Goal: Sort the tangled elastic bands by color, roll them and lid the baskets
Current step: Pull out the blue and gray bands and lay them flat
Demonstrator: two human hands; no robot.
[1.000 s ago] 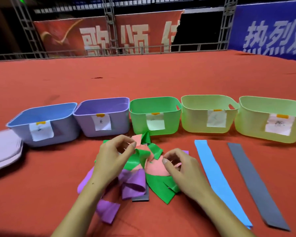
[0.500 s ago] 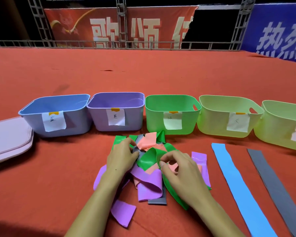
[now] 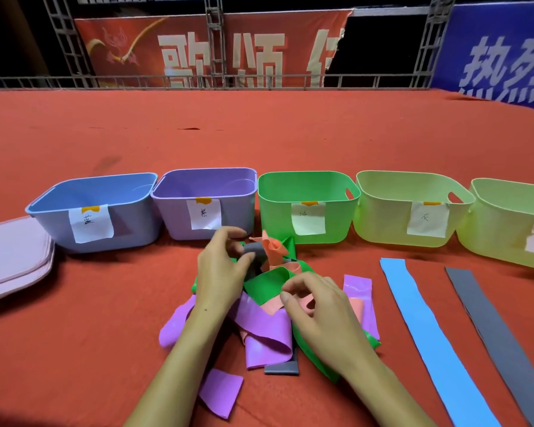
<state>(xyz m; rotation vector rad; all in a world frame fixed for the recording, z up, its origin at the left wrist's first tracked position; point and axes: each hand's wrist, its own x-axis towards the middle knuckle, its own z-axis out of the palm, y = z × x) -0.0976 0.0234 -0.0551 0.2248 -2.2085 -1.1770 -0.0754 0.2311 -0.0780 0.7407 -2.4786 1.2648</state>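
Head view: my left hand (image 3: 221, 272) pinches the gray band (image 3: 255, 252) at the tangle's (image 3: 269, 315) 12 o'clock (baskets (image 3: 309, 208) just beyond); at 3 o'clock, my right hand (image 3: 321, 315) pinches the pink band (image 3: 273, 305).

1. The red table covering (image 3: 74, 349) looks like matt cloth with a fine, felt-like nap.
2. The five baskets look like smooth moulded plastic with a faint sheen: blue basket (image 3: 127, 223), purple basket (image 3: 238, 217), green basket (image 3: 278, 223), pale green basket (image 3: 383, 223) and the yellow-green basket (image 3: 490, 238) at far right.
3. Each basket's front bears a white paper label (image 3: 90, 223), matt, held by orange tape.
4. The tangled bands (image 3: 269, 334) look rubbery and smooth; the purple ones are glossy.
5. The flat blue band (image 3: 426, 334) and grey band (image 3: 490, 328) look matt.
6. The pink lids (image 3: 13, 257) at left look like smooth plastic.
7. The far truss (image 3: 215, 41) looks like metal.
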